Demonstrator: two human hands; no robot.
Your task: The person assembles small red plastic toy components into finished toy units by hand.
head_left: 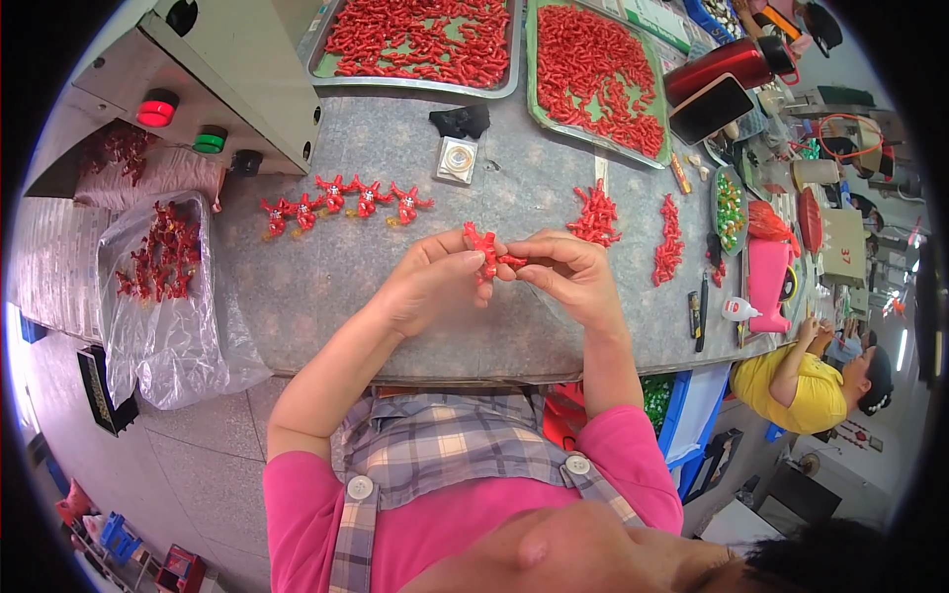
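Observation:
Between the thumb and fingers of my left hand [440, 277] is a red plastic figurine [481, 247]. My right hand [573, 277] pinches a small red figurine part [513, 262] against the figurine's right side. Both hands are above the near middle of the grey worktable [395, 287]. To the left stands a row of several red figurines [367, 196] with yellowish bits at their bases. Just beyond my right hand is a pile of red parts [595, 215], and a narrower pile of red parts [668, 242] is farther right.
Two trays [514, 59] [534, 99] of red pieces are at the back. A machine housing [217, 79] with buttons and a clear plastic bag [208, 326] are left. At right are a red bottle [727, 67], phone [711, 109], glue bottle [737, 309] and a co-worker in yellow [806, 390].

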